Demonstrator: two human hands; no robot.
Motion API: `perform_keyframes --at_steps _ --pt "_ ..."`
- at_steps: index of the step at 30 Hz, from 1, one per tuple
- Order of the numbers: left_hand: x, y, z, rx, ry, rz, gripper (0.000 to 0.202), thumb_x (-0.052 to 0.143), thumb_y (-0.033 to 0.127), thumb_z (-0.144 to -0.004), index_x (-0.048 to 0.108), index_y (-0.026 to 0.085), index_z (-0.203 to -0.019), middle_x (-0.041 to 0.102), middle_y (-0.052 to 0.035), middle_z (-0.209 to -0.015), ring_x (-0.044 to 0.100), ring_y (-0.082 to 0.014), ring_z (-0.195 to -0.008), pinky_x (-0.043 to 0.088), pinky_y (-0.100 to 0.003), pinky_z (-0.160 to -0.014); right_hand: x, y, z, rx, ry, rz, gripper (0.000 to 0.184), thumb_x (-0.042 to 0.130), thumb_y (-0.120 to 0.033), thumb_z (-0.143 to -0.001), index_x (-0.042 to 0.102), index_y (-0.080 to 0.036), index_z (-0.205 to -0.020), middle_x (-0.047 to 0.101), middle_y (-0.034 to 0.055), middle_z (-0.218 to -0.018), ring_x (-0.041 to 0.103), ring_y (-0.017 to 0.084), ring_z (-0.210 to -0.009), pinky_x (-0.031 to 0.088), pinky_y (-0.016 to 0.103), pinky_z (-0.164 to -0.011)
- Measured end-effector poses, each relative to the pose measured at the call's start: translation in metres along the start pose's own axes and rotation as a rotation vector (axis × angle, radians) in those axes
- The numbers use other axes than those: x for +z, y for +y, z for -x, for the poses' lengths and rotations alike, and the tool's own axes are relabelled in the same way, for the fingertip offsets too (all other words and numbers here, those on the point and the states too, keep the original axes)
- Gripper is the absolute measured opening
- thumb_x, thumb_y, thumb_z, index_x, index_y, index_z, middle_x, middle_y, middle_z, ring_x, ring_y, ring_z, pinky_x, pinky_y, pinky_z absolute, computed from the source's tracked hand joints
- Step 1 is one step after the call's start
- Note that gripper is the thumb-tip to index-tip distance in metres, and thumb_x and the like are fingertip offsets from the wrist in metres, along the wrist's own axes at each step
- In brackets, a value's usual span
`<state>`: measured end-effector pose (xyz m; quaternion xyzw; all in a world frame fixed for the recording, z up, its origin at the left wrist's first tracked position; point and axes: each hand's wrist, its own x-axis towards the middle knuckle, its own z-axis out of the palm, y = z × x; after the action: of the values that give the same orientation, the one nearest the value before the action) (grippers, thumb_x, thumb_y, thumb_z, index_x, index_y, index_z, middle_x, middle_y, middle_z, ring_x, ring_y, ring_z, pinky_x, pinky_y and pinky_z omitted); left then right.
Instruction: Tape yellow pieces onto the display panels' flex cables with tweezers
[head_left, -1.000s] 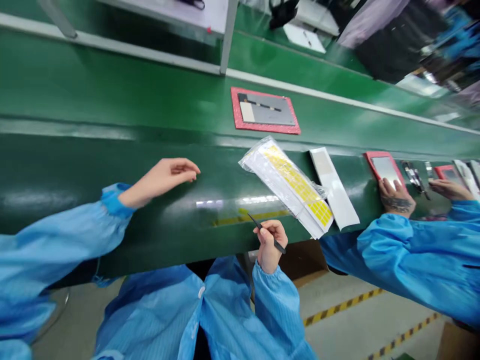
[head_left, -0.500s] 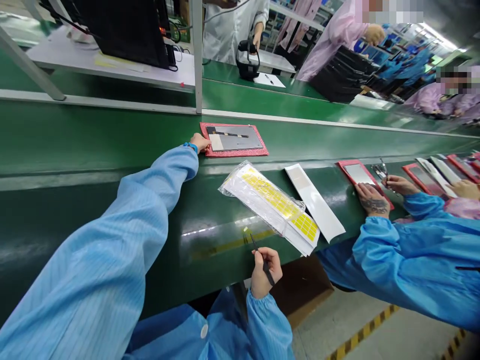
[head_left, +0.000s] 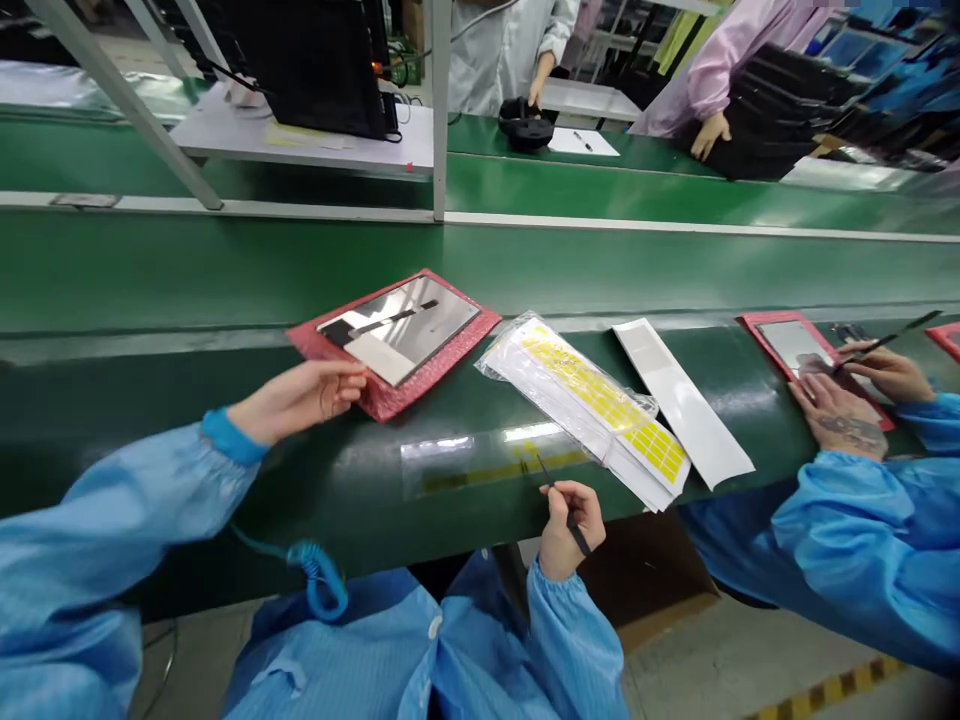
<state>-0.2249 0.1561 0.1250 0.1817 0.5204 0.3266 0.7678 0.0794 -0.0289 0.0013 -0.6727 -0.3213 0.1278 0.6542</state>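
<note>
The display panel [head_left: 409, 330] lies on a red foam pad [head_left: 382, 396], long axis slanting up and right, nearer the left hand [head_left: 300, 392], its grip spread at the pad's edge; the right hand [head_left: 564, 532] pinches black tweezers [head_left: 577, 540].

Head cam looks fwd/down across green conveyor belt [head_left: 225, 270], close above left hand [head_left: 296, 392], right hand [head_left: 570, 530]; far end prob. soft.

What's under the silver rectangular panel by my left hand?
A pink textured pad shows around the silver panel; the part beneath the panel is covered, so anything else there cannot be seen.
</note>
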Motion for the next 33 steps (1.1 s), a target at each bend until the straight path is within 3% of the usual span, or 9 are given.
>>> perform_keyframes --at_steps 5,12,15,17,18,21,23,26,33 --pt "0.012 -0.084 0.054 -0.171 -0.03 0.138 0.028 0.046 0.001 -0.092 0.052 0.013 -0.067 0.045 0.002 -0.059 0.044 -0.0044 -0.045 0.041 -0.012 -0.042 0.002 -0.008 -0.003 0.076 -0.008 -0.091 0.015 0.07 -0.028 -0.074 0.062 -0.016 -0.076 0.064 0.0009 -0.063 0.063 0.016 -0.056 0.045 0.025 -0.052" --pt "0.042 -0.167 0.051 -0.237 -0.148 0.289 0.009 0.058 0.014 -0.093 0.057 0.014 -0.083 0.061 -0.0007 -0.071 0.048 -0.0024 -0.046 0.041 -0.01 -0.045 0.019 -0.055 0.012 0.053 -0.212 -0.222 0.006 0.068 -0.02 -0.073 0.062 -0.018 -0.075 0.06 -0.0017 -0.068 0.06 0.013 -0.056 0.042 0.023 -0.051" --pt "0.037 -0.188 0.06 -0.25 -0.344 0.191 0.014 0.062 0.026 -0.091 0.061 0.014 -0.096 0.068 -0.0062 -0.074 0.053 -0.0081 -0.043 0.04 -0.016 -0.04 0.031 -0.067 0.02 0.057 -0.372 -0.196 0.004 0.067 -0.02 -0.073 0.063 -0.019 -0.073 0.061 -0.0013 -0.068 0.058 0.013 -0.058 0.044 0.024 -0.053" --pt "0.027 -0.196 0.07 -0.06 -0.424 -0.034 0.018 0.058 0.034 -0.095 0.061 0.015 -0.095 0.068 -0.0057 -0.069 0.057 -0.0122 -0.044 0.042 -0.02 -0.041 0.041 -0.072 0.025 0.077 -0.473 -0.145 0.003 0.065 -0.02 -0.074 0.063 -0.019 -0.072 0.061 -0.0008 -0.067 0.058 0.014 -0.058 0.044 0.024 -0.053" --pt "0.02 -0.197 0.074 0.117 -0.371 -0.183 0.019 0.055 0.034 -0.097 0.061 0.017 -0.093 0.067 -0.0044 -0.067 0.059 -0.0132 -0.048 0.045 -0.022 -0.045 0.046 -0.073 0.027 0.096 -0.525 -0.124 0.003 0.065 -0.02 -0.074 0.064 -0.019 -0.071 0.062 -0.0008 -0.066 0.058 0.013 -0.057 0.044 0.024 -0.053" --pt "0.0 -0.197 0.078 0.755 0.071 -0.632 0.014 0.052 0.023 -0.098 0.064 0.019 -0.093 0.071 -0.0042 -0.083 0.068 -0.0171 -0.08 0.056 -0.032 -0.078 0.063 -0.074 0.032 0.15 -0.655 -0.094 0.006 0.062 -0.02 -0.074 0.064 -0.019 -0.068 0.06 -0.0019 -0.061 0.056 0.013 -0.052 0.042 0.023 -0.05" --pt "-0.011 -0.197 0.072 1.04 0.282 -0.889 0.016 0.052 0.014 -0.096 0.066 0.019 -0.102 0.07 -0.008 -0.107 0.064 -0.0225 -0.109 0.049 -0.044 -0.102 0.073 -0.072 0.034 0.16 -0.715 -0.081 0.006 0.062 -0.019 -0.072 0.064 -0.019 -0.066 0.059 -0.0023 -0.058 0.054 0.012 -0.05 0.041 0.023 -0.049" --pt "-0.019 -0.2 0.058 1.16 0.387 -1.129 0.026 0.05 0.007 -0.094 0.062 0.016 -0.116 0.062 -0.0137 -0.127 0.052 -0.0277 -0.131 0.036 -0.056 -0.116 0.082 -0.066 0.036 0.187 -0.763 -0.061 0.006 0.061 -0.02 -0.071 0.065 -0.019 -0.066 0.06 -0.0022 -0.057 0.054 0.012 -0.05 0.041 0.023 -0.048" --pt "-0.019 -0.207 0.05 1.156 0.436 -1.255 0.029 0.052 0.004 -0.091 0.06 0.015 -0.117 0.061 -0.0145 -0.128 0.052 -0.0283 -0.132 0.033 -0.057 -0.119 0.085 -0.061 0.041 0.202 -0.785 -0.031 0.006 0.061 -0.02 -0.072 0.065 -0.019 -0.068 0.062 -0.0021 -0.057 0.056 0.012 -0.05 0.04 0.023 -0.047"
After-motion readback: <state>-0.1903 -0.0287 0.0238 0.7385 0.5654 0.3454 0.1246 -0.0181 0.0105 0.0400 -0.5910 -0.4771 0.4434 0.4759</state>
